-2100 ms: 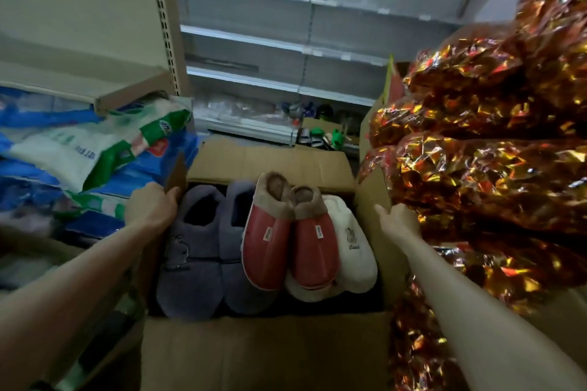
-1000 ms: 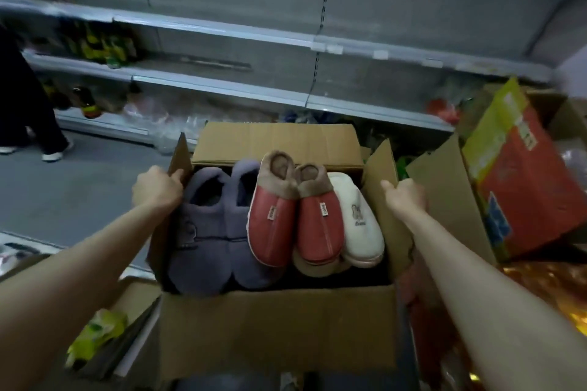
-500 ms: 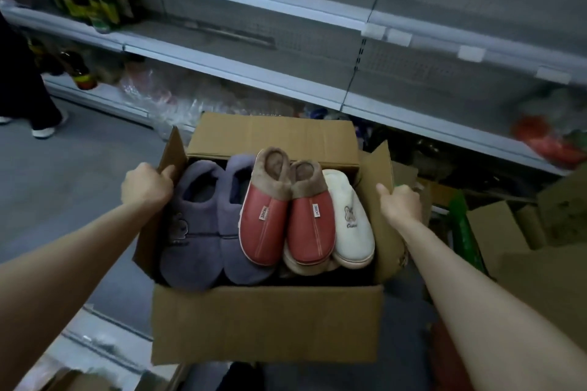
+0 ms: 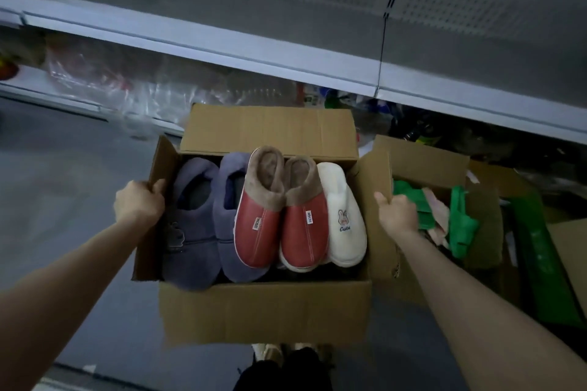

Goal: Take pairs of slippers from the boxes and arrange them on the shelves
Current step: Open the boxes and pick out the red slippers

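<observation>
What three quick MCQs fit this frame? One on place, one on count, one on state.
1. Where does the white slipper lie in the cardboard box?
A. At the left end of the row
B. At the right end, next to the red slippers
C. On the floor outside

2. How many red slippers show?
A. One
B. Two
C. Four

3. What are the left hand and right hand doing?
A. Each grips a side flap of the box
B. Each lifts a slipper
C. Both hang idle

Answers:
1 B: it lies rightmost in the row, against the red pair.
2 B: two red uppers with brown collars lie side by side.
3 A: each hand curls over the edge of a flap, and no slipper is held.
</observation>
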`<state>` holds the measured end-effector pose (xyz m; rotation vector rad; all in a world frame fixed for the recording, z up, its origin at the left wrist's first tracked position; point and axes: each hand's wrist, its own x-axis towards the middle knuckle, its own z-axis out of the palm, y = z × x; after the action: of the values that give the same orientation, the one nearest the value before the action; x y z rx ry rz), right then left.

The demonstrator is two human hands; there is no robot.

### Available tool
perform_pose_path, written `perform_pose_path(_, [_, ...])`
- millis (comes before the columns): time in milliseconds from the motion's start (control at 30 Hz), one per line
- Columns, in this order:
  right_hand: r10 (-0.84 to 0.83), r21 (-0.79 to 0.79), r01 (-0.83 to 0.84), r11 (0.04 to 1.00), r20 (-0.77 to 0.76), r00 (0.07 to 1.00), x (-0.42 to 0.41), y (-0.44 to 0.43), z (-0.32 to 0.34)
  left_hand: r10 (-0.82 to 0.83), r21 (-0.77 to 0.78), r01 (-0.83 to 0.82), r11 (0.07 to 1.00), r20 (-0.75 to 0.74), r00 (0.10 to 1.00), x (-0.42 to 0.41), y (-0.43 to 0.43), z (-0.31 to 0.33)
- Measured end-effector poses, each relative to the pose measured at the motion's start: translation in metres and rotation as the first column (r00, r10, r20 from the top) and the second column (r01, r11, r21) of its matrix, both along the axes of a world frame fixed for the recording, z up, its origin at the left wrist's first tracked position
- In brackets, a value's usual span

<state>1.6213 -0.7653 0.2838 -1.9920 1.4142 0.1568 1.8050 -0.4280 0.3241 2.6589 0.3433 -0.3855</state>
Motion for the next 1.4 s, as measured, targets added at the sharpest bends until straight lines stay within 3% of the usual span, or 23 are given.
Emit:
perform_pose_path(500, [-0.099,0.103,0.13,0.986,-0.26,0.961,0.127,-0.077,-0.175,-0.069,0.063,0.083,0.995,-0.208,0.976,0.18,-0.109,-0.193])
perform_pose_path(933, [-0.179,0.094,0.214,0.972,-0.289,0.94,0.155,-0.111,-0.281,-0.091,0.079,0.118,0.99,-0.281,0.955,0.224,-0.156,-0.323])
perform_pose_path(1400, [-0.25,0.102,0.289,0.952,-0.288,0.925,0.164,-0.111,-0.333,-0.156,0.094,0.195,0.976,-0.323,0.934,0.243,-0.165,-0.383])
